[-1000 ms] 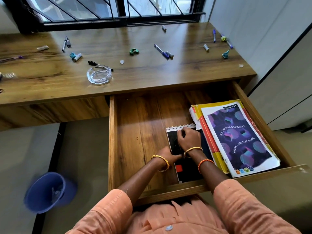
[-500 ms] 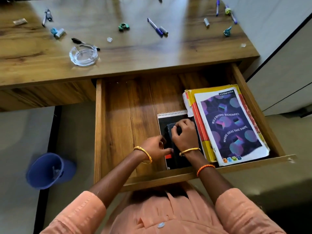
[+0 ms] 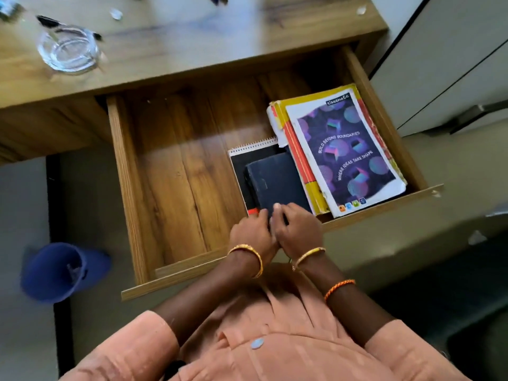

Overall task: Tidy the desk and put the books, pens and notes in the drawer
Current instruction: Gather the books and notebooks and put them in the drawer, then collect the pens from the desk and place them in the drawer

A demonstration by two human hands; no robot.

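The wooden drawer [image 3: 129, 171] stands pulled out from under the desk [image 3: 192, 45], and everything below is placed against it. Inside it, against its right wall, lies a stack of notebooks [image 3: 346, 152] with a purple-patterned cover on top and yellow and orange edges showing beneath. Just left of that stack, near the drawer's front, a spiral notepad [image 3: 253, 148] lies flat, and a dark blue book [image 3: 277, 182] rests on top of it. Both hands meet at the near end of that book by the drawer's front edge: the left hand [image 3: 251, 232] has its fingers curled at the book's near-left corner, and the right hand [image 3: 298, 229] curls its fingers over the book's near edge, so both appear to grip it, though motion blur hides the exact contact. Beyond the drawer, on the desk, sits a glass ashtray [image 3: 68, 49] with a black pen [image 3: 45, 20] just behind it. On the floor left of the drawer stands a blue bin [image 3: 63, 270].
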